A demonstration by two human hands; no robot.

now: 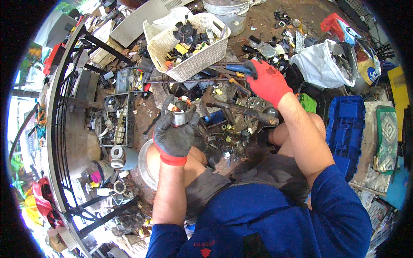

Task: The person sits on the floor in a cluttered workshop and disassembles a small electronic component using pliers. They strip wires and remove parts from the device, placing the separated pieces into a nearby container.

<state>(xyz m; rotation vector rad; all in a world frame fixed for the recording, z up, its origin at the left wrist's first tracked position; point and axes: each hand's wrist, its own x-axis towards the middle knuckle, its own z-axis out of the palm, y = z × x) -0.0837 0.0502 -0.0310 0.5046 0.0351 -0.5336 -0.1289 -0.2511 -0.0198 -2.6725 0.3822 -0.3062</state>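
Note:
My left hand (175, 134), in a glove with a dark palm and red cuff, is closed around a short metal cylinder (180, 117). Copper-coloured windings show inside it, like a motor part. Ahead and to the right, my right hand (267, 81), in a red glove, has its fingers around a blue-handled tool (236, 68); its working end is hard to make out. Just below that tool lies an orange-handled tool (239, 85). Between my hands a hammer (245, 111) rests on the scrap, its head toward my left hand.
A cream plastic basket (193, 62) of scrap parts stands ahead, with a grimy bucket (228, 17) behind. At right are a white sack (316, 64) and a blue plastic crate (345, 129). A dark metal frame (60, 129) runs along the left. Small scrap covers the ground.

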